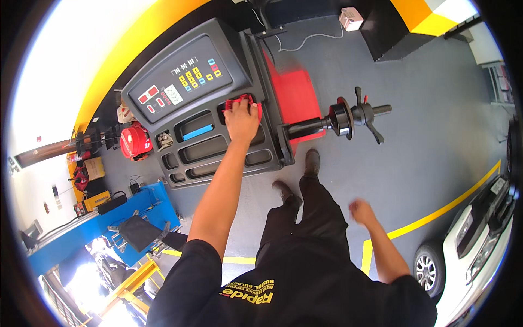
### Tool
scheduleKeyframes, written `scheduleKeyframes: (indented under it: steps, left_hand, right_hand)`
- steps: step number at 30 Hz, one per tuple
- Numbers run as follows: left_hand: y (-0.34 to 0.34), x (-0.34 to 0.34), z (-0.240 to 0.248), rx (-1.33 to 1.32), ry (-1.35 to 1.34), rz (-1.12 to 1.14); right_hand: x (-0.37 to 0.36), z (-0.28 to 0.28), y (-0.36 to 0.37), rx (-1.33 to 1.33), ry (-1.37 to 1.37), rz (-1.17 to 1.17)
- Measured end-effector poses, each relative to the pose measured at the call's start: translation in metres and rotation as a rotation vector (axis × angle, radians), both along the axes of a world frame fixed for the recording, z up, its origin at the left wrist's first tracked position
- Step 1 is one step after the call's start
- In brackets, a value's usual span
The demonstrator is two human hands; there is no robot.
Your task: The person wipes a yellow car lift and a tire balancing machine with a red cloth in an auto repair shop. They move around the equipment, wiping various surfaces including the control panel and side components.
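My left hand [242, 121] reaches forward to the tray top of a wheel balancer, its fingers closed on a crumpled red cloth [233, 103] in an upper right compartment. Part of the cloth is hidden under the hand. The grey moulded tray [220, 131] has several recesses; one holds a blue strip [198, 132], another some small metal pieces [164, 140]. Behind the tray rises the control panel [188, 73] with coloured buttons and red displays. My right hand [360, 211] hangs low at my right side, away from the machine; motion smears its fingers.
The balancer's shaft [305, 128] juts right, with a black wing nut [362, 113] on it. A red tank-like object [135, 141] stands left of the machine. A blue lift frame [109, 220] is at lower left, a white vehicle [479, 245] at lower right. A cable [313, 37] crosses the far floor.
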State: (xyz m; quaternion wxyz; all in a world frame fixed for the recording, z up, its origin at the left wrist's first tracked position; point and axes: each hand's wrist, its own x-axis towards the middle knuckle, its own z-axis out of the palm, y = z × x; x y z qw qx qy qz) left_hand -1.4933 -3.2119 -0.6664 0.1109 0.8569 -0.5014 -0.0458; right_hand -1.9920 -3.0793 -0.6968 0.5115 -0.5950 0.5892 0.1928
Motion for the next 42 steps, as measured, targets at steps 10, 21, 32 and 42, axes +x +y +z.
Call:
scheduleKeyframes:
  steps: [10, 21, 32, 42]
  left_hand:
    - [0.011, 0.031, 0.034, 0.331, -0.006, -0.154]
    - [0.038, 0.022, 0.031, 0.201, -0.008, -0.042]
    - [0.215, 0.032, 0.088, 0.056, 1.452, -0.162]
    - [0.267, 0.038, 0.235, -0.693, 1.588, -0.390]
  right_hand:
    - [0.007, 0.017, 0.034, 0.449, -0.235, -0.523]
    - [0.032, 0.000, 0.063, 0.310, -0.309, -1.290]
    - [-0.007, 0.193, 0.039, 0.590, -0.657, -0.835]
    - [0.253, 0.232, -0.047, 0.853, -1.073, -0.103]
